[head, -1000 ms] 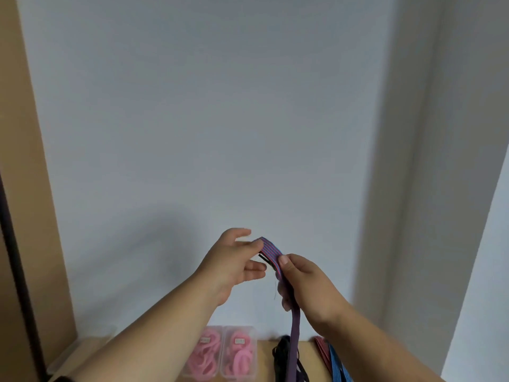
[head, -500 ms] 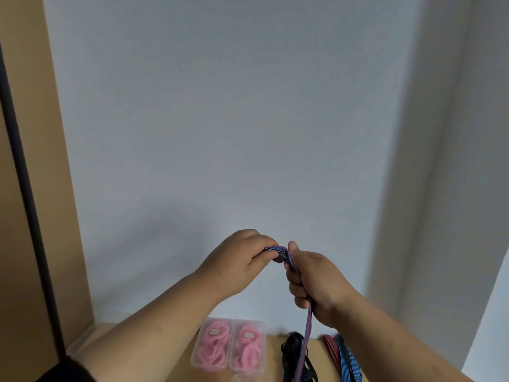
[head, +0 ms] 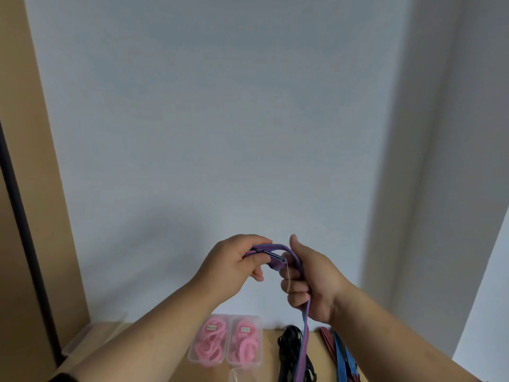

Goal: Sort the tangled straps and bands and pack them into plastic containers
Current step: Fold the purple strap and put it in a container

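Sorting partly done: two containers (head: 225, 343) of pink bands sit packed on the counter (head: 270, 373).
I judge more remains: left hand (head: 231, 264) and right hand (head: 311, 282) both grasp a purple strap (head: 301, 351); black straps (head: 289, 351) and blue straps (head: 343, 357) lie loose.

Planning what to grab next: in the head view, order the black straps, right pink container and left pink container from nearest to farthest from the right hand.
From the right hand:
1. Black straps, just below it.
2. Right pink container, farther left.
3. Left pink container, leftmost.
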Tool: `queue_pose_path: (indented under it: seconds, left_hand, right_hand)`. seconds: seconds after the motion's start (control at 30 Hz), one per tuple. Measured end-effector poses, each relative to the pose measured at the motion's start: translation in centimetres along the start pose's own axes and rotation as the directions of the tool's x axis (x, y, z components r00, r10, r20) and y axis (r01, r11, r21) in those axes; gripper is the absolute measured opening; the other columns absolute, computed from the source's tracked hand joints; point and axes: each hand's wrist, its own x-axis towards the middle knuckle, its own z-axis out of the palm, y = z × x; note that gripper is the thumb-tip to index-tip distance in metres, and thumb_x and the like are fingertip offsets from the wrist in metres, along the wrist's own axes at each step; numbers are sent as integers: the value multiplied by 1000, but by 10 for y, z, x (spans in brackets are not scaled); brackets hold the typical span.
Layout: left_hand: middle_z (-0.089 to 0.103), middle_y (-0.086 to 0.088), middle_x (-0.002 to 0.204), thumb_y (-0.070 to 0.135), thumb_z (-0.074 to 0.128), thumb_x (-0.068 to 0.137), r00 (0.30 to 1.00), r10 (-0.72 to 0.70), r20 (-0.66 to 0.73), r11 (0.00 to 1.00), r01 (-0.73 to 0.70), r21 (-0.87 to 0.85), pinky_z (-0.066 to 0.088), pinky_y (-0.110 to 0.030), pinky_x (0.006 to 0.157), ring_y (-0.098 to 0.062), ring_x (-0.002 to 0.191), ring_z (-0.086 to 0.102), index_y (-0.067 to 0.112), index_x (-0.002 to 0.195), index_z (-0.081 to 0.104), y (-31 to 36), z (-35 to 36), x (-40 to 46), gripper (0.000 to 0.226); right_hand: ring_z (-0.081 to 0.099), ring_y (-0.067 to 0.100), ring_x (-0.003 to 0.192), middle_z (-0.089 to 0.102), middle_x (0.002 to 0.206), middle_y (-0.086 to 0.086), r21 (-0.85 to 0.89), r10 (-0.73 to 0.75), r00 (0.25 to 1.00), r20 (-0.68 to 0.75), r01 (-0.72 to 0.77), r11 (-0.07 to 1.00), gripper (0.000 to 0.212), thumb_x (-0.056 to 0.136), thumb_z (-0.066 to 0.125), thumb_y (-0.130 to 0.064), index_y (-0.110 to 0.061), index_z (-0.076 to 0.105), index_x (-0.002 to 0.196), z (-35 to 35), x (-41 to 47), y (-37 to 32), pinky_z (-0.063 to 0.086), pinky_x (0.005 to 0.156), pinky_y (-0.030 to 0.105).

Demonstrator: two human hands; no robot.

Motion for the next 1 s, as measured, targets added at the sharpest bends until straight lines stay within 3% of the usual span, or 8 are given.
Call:
queue_pose_path:
  seconds: [0.07,0.17,0.33,0.43,0.53,0.63,0.77,1.0]
  left_hand:
    - [75,-3,78,-3,60,94,996,-73,-50,990,66,-126,56,-28,67,-22,66,68,14,114,68,-4,0,0,27]
    - [70,-4,67,-1,62,93,992,-114,-50,989,109,-97,56,-27,64,-24,63,68,16,106,67,-7,-5,1,22]
    - [66,-14,72,-4,68,88,993,-102,-60,993,98,-59,49,-29,51,-22,51,58,6,93,59,0,-11,8,15]
    - [67,-3,68,-2,70,87,993,-81,-90,992,72,-99,46,-28,49,-24,47,53,6,90,59,7,-12,14,14]
    - [66,0,65,8,72,88,983,-87,-164,992,71,-104,41,-26,49,-23,42,49,9,88,59,15,-6,20,13]
    - [63,1,62,18,72,89,966,-87,-243,996,79,-45,38,-25,48,-19,42,47,15,84,57,18,2,24,16]
    - [53,10,62,27,74,87,957,17,-288,989,26,143,36,-19,54,-4,52,43,25,80,54,19,4,22,21]
    - [68,12,84,21,67,94,977,186,-105,964,-161,214,49,-23,73,-6,80,62,28,85,64,20,1,1,11]
  right_hand:
    - [19,11,52,36,73,-2,-144,-52,995,80,64,987,51,92,53,-68,-18,64,97,-7,-1,4,17,38,19]
    - [26,11,56,43,95,7,-345,-170,969,177,223,912,38,83,71,-48,-35,64,118,-15,-3,9,21,43,20]
    - [44,9,65,66,87,-6,-591,-356,918,176,388,708,20,104,53,-23,-24,73,104,-14,-2,16,33,53,26]
    - [63,10,81,74,92,-2,-591,-355,916,187,393,704,29,108,43,-15,-12,70,100,-5,-2,25,49,72,25]
    - [69,11,88,74,95,1,-578,-365,911,194,407,707,27,108,38,-8,-10,65,109,7,-5,32,51,83,22]
    - [66,18,79,69,87,6,-452,-353,914,199,405,794,22,108,39,-10,-6,58,117,20,-8,35,53,78,25]
    - [57,20,59,65,72,4,-468,-344,935,89,344,814,31,108,40,-34,-11,60,110,29,-10,33,47,62,26]
    - [48,19,46,59,62,8,-346,-192,980,-55,162,924,41,104,49,-40,-4,60,88,31,-10,24,43,47,27]
